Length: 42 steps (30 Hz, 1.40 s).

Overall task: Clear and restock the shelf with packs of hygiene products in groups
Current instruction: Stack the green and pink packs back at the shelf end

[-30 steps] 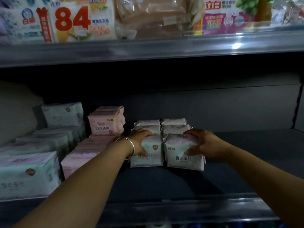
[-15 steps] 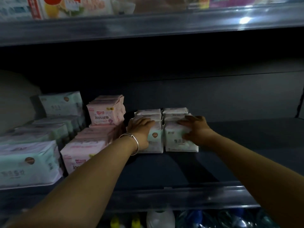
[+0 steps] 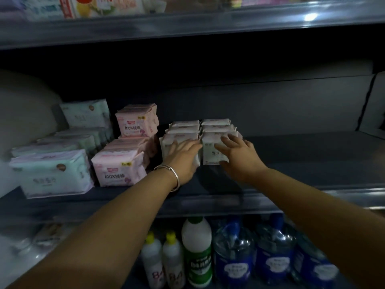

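Note:
Two rows of small white packs stand mid-shelf, one behind another. My left hand (image 3: 181, 158), with a bracelet on its wrist, presses flat against the front pack of the left row (image 3: 173, 142). My right hand (image 3: 235, 152) lies with spread, straight fingers on the front pack of the right row (image 3: 210, 155). Further white packs (image 3: 216, 125) stand behind them. Pink packs (image 3: 119, 168) are stacked just to the left, with another pink pack (image 3: 136, 124) upright on top. Pale green packs (image 3: 52, 174) fill the far left.
The dark shelf board (image 3: 302, 157) stretches to the right of the white packs. A metal shelf edge (image 3: 208, 24) with boxed goods runs above. Below stand white bottles (image 3: 195, 251) and blue water jugs (image 3: 273, 255).
Both hands have pushed the two front white packs back against the rows behind. The camera has tilted down, bringing the bottles on the lower shelf into view.

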Each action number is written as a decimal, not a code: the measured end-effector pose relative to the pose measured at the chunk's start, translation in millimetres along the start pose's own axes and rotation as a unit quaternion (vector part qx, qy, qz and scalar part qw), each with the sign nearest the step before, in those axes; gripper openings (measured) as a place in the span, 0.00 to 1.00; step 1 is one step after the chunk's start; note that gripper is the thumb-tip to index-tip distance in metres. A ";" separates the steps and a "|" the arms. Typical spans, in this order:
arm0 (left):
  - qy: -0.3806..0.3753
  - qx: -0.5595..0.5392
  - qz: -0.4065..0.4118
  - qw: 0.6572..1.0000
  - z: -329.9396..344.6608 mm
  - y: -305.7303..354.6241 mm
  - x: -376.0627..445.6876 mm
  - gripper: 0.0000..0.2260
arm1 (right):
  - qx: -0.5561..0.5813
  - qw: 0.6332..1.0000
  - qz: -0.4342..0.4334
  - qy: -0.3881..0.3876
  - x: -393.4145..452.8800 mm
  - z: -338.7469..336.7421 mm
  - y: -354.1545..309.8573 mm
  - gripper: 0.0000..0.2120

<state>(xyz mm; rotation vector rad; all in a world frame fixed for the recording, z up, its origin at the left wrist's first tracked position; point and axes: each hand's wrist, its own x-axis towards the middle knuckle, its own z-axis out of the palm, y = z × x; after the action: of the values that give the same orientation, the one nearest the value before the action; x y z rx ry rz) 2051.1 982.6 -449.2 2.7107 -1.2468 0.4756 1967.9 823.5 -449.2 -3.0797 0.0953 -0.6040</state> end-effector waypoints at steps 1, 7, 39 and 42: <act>0.012 -0.002 0.002 1.000 -0.6 5.6 -9.7 0.27 | 0.000 1.000 -0.004 0.003 -11.8 -0.9 -3.7 0.26; 0.044 -0.026 -0.006 0.999 7.1 39.2 -77.4 0.25 | 0.011 0.999 -0.032 0.035 -90.4 6.8 -22.3 0.25; -0.343 -0.006 -0.073 0.937 309.2 96.3 -309.7 0.30 | 0.039 0.917 0.017 -0.396 -332.0 310.2 -53.8 0.32; -0.350 -0.004 -0.077 0.933 317.6 94.7 -313.4 0.30 | 0.048 0.914 0.028 -0.403 -334.7 320.0 -59.7 0.31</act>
<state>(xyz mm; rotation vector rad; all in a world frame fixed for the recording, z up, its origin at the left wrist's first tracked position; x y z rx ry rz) 1861.5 1070.8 -854.5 3.0409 -1.1102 -0.5707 1783.0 900.0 -871.0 -2.9351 0.1365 0.6571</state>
